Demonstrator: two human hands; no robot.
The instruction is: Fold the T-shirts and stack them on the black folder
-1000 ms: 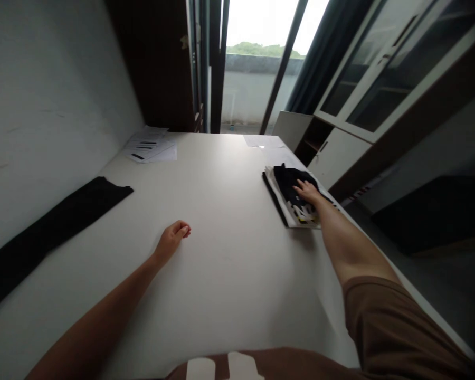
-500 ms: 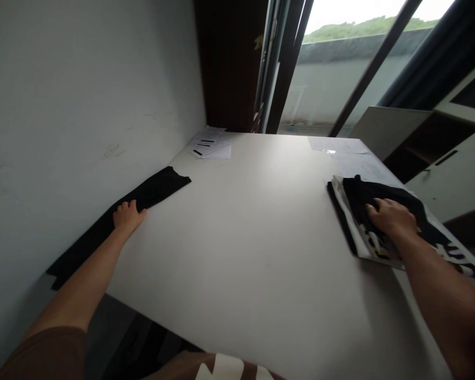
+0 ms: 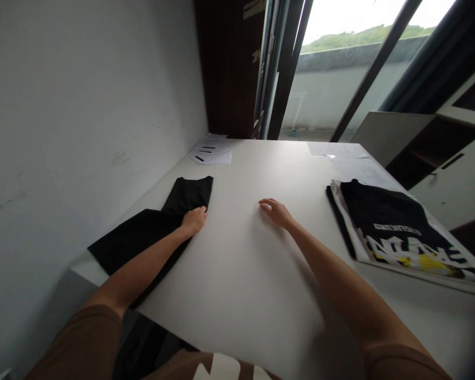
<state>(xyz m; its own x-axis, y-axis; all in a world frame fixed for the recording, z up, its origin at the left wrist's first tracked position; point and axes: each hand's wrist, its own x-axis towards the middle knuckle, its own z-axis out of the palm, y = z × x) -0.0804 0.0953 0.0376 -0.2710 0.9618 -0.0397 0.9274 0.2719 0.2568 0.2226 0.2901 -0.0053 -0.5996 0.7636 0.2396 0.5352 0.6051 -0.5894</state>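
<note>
A black folded garment (image 3: pixel 132 237) lies at the left of the white table, bent into two parts, with one end hanging at the near edge. Its exact kind I cannot tell. My left hand (image 3: pixel 195 220) is closed on the garment's right edge, near the bend. Over the middle of the table my right hand (image 3: pixel 276 212) is open and holds nothing, fingers stretched toward the left. Farther right sits a stack of folded shirts (image 3: pixel 383 211), the top one black with white lettering and a yellow print.
The white table (image 3: pixel 237 274) runs along a grey wall (image 3: pixel 95 95) on the left. Papers (image 3: pixel 216 150) lie at the back left corner, and clear sheets (image 3: pixel 350 161) at the back right. Beyond stand a dark cabinet (image 3: pixel 231 68), a glass door (image 3: pixel 320 89) and a white cupboard (image 3: pixel 459 169).
My left hand has pulled the black garment rightward, away from the wall, turning and bending it. My right hand has left the shirt stack and moved left over the table.
</note>
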